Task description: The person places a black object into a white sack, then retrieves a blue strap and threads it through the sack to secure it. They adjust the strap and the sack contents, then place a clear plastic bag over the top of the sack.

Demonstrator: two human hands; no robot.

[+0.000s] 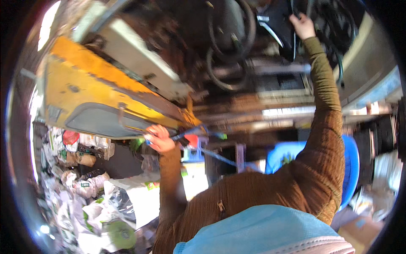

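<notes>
My left hand (160, 139) is curled at the lower edge of a worn yellow door (108, 80) with a grey inset panel. Its fingers close round the end of a thin bent metal handle (122, 116). A blue cord (218, 156) runs close by that hand. At the upper right, my right arm is stretched far forward. My right hand (303, 26) is closed at a dark part beside a black piece with a pale shiny edge (271, 34). Blur and shadow hide exactly what those fingers grip.
Several dark hoses (230, 80) loop in the shadowed space ahead. White bags and plastic wrappings (91, 186) are heaped on the left. Close to my right side is a blue tub (350, 169). A cardboard box (361, 233) lies at the lower right.
</notes>
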